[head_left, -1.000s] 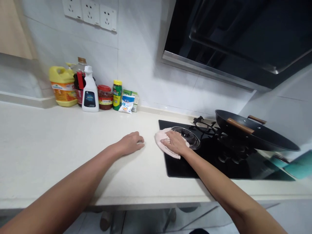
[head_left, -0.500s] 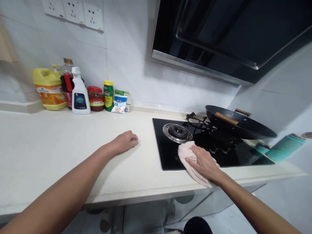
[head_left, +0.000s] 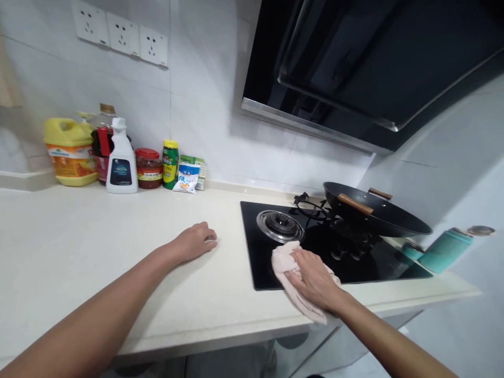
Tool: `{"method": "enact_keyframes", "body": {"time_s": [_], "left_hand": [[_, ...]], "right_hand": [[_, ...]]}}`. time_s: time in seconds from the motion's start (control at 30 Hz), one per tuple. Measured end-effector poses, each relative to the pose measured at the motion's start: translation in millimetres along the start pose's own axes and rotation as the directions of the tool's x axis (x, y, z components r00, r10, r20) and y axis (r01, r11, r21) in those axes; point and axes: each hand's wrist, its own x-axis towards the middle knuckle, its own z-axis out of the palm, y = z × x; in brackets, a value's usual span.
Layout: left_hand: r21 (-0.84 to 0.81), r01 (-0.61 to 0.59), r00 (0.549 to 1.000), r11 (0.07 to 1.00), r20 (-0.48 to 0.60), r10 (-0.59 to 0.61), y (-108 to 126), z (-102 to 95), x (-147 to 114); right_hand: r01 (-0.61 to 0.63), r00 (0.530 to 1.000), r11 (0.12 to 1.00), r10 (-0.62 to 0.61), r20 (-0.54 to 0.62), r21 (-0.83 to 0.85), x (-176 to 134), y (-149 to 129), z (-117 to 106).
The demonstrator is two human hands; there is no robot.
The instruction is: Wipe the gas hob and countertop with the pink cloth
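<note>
A pale pink cloth [head_left: 284, 261] lies bunched over the front edge of the black gas hob [head_left: 262, 273], with part of it draped on the counter edge. My right hand [head_left: 312, 275] presses down on it, fingers laid over its folds. The left burner [head_left: 281, 224] is bare, just behind the cloth. To the left of the hob, my left hand [head_left: 195, 241] rests on the white countertop [head_left: 220, 294] with its fingers curled in a loose fist and nothing seen in them.
A black wok [head_left: 378, 210] with wooden handles sits over the right burner. Beside the hob's right end stand a teal canister [head_left: 447, 251] and a small teal container [head_left: 412, 251]. Along the wall are a white spray bottle [head_left: 122, 163], a red-lidded jar [head_left: 149, 169] and a yellow jug [head_left: 71, 152]. Overhead hangs a range hood [head_left: 354, 68].
My right hand has slid the cloth slightly left along the hob's front. My left hand has stayed in about the same place on the counter. The whole view has shifted a little.
</note>
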Motion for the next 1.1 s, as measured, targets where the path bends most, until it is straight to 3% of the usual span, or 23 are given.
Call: {"method": "enact_keyframes", "body": {"time_s": [0.17, 0.37, 0.67, 0.9, 1.1], "left_hand": [[-0.015, 0.011, 1.0, 1.0, 0.007, -0.011, 3, -3.2, -4], [-0.006, 0.001, 1.0, 1.0, -0.012, -0.001, -1, 0.2, -4], [0.006, -0.002, 1.0, 1.0, -0.007, 0.002, 3, -2.1, -5], [-0.012, -0.002, 1.0, 1.0, 0.011, 0.002, 0, 0.7, -5], [-0.03, 0.03, 0.999, 0.999, 0.031, -0.029, 3, -1.2, -7]], "right_hand": [[0.13, 0.991, 0.989, -0.13, -0.017, 0.074, 53, -18, 12], [0.194, 0.981, 0.975, -0.195, 0.002, -0.112, 121, -30, 32], [-0.023, 0.993, 0.998, 0.03, 0.118, -0.061, 194, -26, 53], [-0.254, 0.954, 0.967, 0.248, 0.168, 0.014, 245, -12, 72], [-0.331, 0.93, 0.94, 0.31, 0.198, 0.083, 283, 10, 92]]}}
